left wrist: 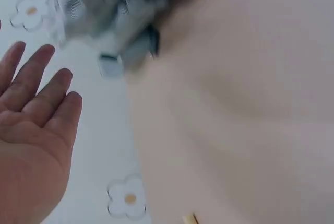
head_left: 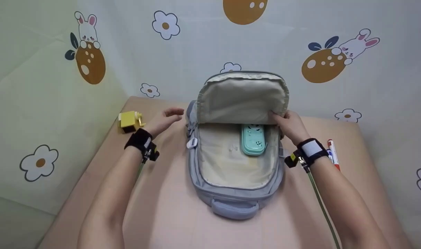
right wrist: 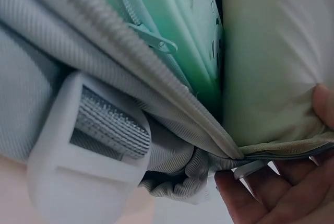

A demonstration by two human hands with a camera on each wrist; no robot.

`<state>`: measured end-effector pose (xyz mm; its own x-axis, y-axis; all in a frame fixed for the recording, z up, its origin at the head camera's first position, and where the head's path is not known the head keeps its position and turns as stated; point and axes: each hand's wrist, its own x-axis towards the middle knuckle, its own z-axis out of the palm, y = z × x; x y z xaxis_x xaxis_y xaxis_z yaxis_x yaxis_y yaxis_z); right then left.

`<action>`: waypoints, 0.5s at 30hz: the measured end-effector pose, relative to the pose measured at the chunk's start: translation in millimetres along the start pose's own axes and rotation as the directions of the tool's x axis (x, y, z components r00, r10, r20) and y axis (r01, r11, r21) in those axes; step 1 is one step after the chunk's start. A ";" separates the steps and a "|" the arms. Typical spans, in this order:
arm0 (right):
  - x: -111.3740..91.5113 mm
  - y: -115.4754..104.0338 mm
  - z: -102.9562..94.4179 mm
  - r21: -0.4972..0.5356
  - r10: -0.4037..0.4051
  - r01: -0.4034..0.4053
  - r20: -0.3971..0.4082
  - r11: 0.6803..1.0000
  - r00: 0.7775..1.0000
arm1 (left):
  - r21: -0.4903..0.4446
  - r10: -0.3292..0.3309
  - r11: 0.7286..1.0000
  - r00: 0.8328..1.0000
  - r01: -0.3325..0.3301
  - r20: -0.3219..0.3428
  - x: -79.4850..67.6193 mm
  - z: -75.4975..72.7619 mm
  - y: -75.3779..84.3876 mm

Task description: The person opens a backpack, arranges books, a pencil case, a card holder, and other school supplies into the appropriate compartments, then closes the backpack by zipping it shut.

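A grey-blue backpack point(head_left: 227, 173) lies on the table with its main compartment unzipped and its front flap point(head_left: 243, 97) raised at the far end. Inside, toward the right, is a mint-green pencil case point(head_left: 254, 140), its upper end hidden by the flap. My right hand point(head_left: 293, 126) pinches the flap's right edge; in the right wrist view, the thumb point(right wrist: 324, 104) lies on the lining and the fingers are behind the edge. Left of the bag, my left hand point(head_left: 165, 121) is in the air, holding nothing. Its fingers point(left wrist: 55, 91) are loosely extended in the left wrist view.
A yellow box with a small crank point(head_left: 129, 120) sits near the table's left edge. To the right, a red-and-white marker point(head_left: 333, 152) and a blue one lie partly behind the right wrist. A printed curtain point(head_left: 196, 52) encloses the table's back and left side.
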<state>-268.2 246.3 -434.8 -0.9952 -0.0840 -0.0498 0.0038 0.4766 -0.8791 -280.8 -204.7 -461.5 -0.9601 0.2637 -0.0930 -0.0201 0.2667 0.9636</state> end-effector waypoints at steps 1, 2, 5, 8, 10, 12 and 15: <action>0.2 0.2 0.2 0.001 -0.002 0.002 -0.001 1.000 1.000 | 0.025 -0.015 1.000 1.000 0.016 -0.027 -2.0 -6.5 -2.3; 0.4 0.5 0.5 0.006 -0.003 0.003 -0.001 1.000 1.000 | 0.056 -0.028 0.998 0.998 0.031 -0.056 -4.0 -12.9 -4.3; 0.7 0.8 0.8 0.014 0.003 -0.003 0.000 1.000 1.000 | 0.126 -0.058 0.989 0.988 0.077 -0.146 -8.8 -29.8 -7.5; 0.5 0.5 0.2 0.013 0.011 -0.011 -0.003 1.000 1.000 | 0.176 -0.061 0.979 0.974 0.101 -0.220 -9.2 -43.4 -10.6; 0.1 -0.1 0.0 0.007 0.015 -0.015 -0.006 1.000 1.000 | 0.212 -0.067 0.969 0.962 0.126 -0.266 -7.6 -51.2 -14.4; -0.4 -0.8 0.2 0.006 0.022 -0.022 -0.006 1.000 1.000 | 0.253 -0.078 0.954 0.945 0.164 -0.319 -5.8 -58.3 -19.6; -0.7 -1.8 1.7 0.002 0.030 -0.030 -0.005 1.000 1.000 | 0.324 -0.099 0.915 0.911 0.242 -0.400 -7.4 -66.5 -26.9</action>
<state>-267.3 244.0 -434.0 -0.9951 -0.0654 -0.0742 0.0341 0.4771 -0.8782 -291.7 -275.5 -470.1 -0.9843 -0.1573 -0.0799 -0.1603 0.6082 0.7774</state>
